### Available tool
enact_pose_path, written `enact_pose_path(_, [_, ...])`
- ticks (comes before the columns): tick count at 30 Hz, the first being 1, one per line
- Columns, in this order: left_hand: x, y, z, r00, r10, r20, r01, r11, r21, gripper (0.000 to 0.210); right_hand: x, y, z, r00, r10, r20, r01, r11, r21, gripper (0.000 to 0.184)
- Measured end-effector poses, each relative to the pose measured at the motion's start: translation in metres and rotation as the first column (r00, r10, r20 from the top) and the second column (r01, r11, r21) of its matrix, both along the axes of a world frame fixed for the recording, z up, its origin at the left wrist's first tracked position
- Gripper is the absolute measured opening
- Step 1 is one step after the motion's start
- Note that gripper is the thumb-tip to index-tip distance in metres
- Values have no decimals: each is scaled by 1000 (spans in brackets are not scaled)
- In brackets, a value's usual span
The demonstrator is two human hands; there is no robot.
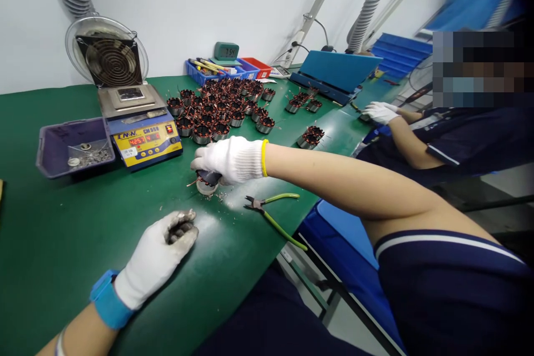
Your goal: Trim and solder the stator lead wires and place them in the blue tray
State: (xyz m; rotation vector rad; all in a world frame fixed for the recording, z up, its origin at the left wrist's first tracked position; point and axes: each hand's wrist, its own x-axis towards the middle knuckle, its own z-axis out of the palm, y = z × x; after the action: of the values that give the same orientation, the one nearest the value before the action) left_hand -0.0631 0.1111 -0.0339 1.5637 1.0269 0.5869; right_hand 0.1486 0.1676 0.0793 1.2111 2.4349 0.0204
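Note:
My right hand [228, 160], in a white knit glove with a yellow cuff, grips a dark stator [208, 177] with thin copper wire ends. The stator sits at a small whitish round holder [207, 188] on the bench; my fingers partly hide it. My left hand [161, 250], in a white glove with dirty fingertips, hovers or rests low over the green bench top. Its fingers curl loosely, thumb and forefinger apart, and nothing shows between them. Small metal scraps [221, 197] lie beside the holder. Green-handled side cutters [271, 214] lie with their jaws spread, right of the scraps.
Many copper-wound stators [221, 105] crowd the back of the bench [37, 222]. A soldering pot [146, 142] with a red display stands left, beside a purple bin [75, 150]. Blue trays [246, 69] and a blue box [334, 75] are behind. A gloved co-worker [417, 139] sits right.

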Motion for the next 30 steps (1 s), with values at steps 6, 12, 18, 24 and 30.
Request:
enact_pose_path(6, [0,1,0,999,-27,-34,28,999,43,35,-3,2,-1,999,41,21,-41,999,-13,50])
enact_pose_path(12, [-1,3,-2,998,-29,-59,34,996,85,38,-9,0,3,993,41,112,-32,996,-81,56])
enact_pose_path(18, [0,3,-3,997,-28,-66,34,996,83,41,-4,1,0,996,62,69,-58,997,-47,50])
enact_pose_path(24, [0,2,-7,999,-29,-42,32,998,58,42,6,-15,22,1000,7,-8,-6,997,82,57])
enact_pose_path(30, [0,2,-5,998,-29,-55,33,997,70,40,8,-25,15,995,7,99,-42,935,353,18])
